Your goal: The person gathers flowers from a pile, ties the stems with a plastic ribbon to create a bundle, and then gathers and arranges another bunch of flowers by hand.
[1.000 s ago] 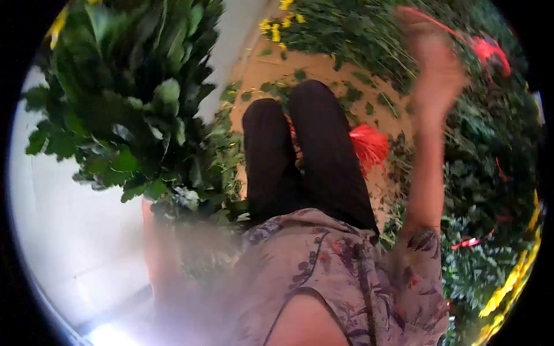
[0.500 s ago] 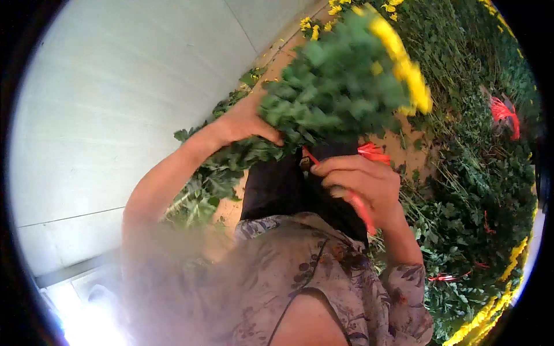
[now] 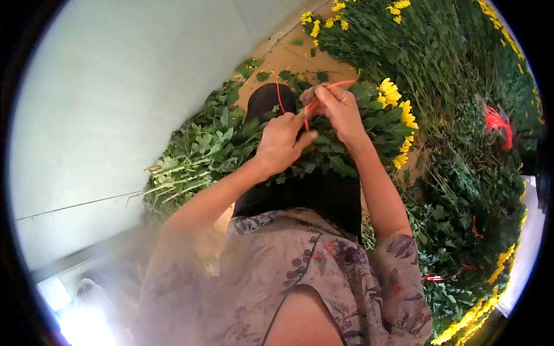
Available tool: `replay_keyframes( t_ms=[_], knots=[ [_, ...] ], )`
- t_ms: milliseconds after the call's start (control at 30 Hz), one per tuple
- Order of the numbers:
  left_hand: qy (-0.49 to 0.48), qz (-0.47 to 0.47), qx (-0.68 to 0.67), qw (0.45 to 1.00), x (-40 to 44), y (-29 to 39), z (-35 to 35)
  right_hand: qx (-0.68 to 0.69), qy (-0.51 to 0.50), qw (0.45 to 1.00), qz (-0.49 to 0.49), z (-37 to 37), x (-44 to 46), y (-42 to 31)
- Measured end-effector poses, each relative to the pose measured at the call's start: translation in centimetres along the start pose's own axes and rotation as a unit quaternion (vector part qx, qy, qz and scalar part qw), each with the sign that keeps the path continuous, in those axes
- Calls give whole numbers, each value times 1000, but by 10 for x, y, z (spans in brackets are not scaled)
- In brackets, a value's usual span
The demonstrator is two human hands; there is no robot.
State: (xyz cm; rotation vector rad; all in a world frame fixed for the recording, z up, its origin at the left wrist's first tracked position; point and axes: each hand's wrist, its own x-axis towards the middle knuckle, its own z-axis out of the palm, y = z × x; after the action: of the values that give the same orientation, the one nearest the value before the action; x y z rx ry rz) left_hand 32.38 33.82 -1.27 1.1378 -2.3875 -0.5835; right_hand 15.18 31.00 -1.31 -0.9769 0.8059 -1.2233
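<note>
Across my thighs lies a bunch of leafy stems [image 3: 231, 135], its cut ends pointing left and its yellow flowers [image 3: 406, 115] on the right. A thin red string [image 3: 280, 95] runs around the middle of the bunch. My left hand [image 3: 283, 141] rests on the leaves, with the string at its index finger. Just to the right, my right hand [image 3: 337, 109] pinches the string between thumb and fingers, and one end sticks out to the right.
More stems with leaves [image 3: 392, 52] are heaped along the right side. A bundle of red strings [image 3: 498, 127] lies on them. Yellow flowers [image 3: 473, 314] line the lower right edge. A pale wall or panel [image 3: 115, 115] stands at the left, beside brown cardboard [image 3: 288, 57].
The bunch has come down and now lies sideways across my thighs. My left hand has shifted onto its middle, and my right hand has moved up with the red string, which now passes around the bunch.
</note>
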Motion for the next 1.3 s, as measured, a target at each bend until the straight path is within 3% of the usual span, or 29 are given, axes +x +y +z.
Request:
replay_keyframes(
  t_ms=[100,133,167,200,233,300,333,367,433,567,800,867,900,967,1000,1067,1200,1267,1300],
  knots=[
    [83,4,14,996,1,-8,14,40,24,996,73,5,16,0],
    [73,-2,27,997,1,-7,13,-182,28,980,75,4,23,5],
    [62,-7,40,997,2,-4,11,-394,32,915,73,8,26,5],
    [62,-4,37,997,3,-6,13,-401,-6,916,3,14,26,4],
    [70,10,45,997,3,-10,16,-402,-1,916,3,17,31,6],
    [72,29,51,996,3,-12,17,-573,-119,810,39,22,40,7],
    [61,22,53,997,3,-12,16,-525,-71,848,17,24,37,7],
    [50,12,52,997,4,-14,16,-526,-66,848,19,29,35,7],
    [54,24,31,998,5,-18,20,-614,18,789,-1,37,31,5],
    [93,45,34,994,4,-14,21,-599,-24,797,72,28,41,13],
    [99,32,53,993,2,-14,24,-599,-86,792,83,35,33,0],
    [65,50,74,994,3,-24,24,-642,19,765,-38,41,21,3],
    [68,46,72,994,3,-25,24,-644,14,764,-37,48,10,2],
    [67,57,37,995,0,-25,21,-643,124,721,-227,59,-15,-1],
    [64,54,37,996,-1,-20,15,-642,122,723,-224,53,-20,5],
    [138,100,-17,985,-1,-7,6,-447,201,858,-154,40,-27,15],
    [180,144,-75,970,-6,-15,1,-457,222,842,-183,33,-30,8],
    [194,77,-200,957,-11,-17,0,-425,235,872,-55,28,-31,4],
    [192,79,-200,958,-10,-13,-2,-424,237,872,-56,22,-29,6]
  ],
)
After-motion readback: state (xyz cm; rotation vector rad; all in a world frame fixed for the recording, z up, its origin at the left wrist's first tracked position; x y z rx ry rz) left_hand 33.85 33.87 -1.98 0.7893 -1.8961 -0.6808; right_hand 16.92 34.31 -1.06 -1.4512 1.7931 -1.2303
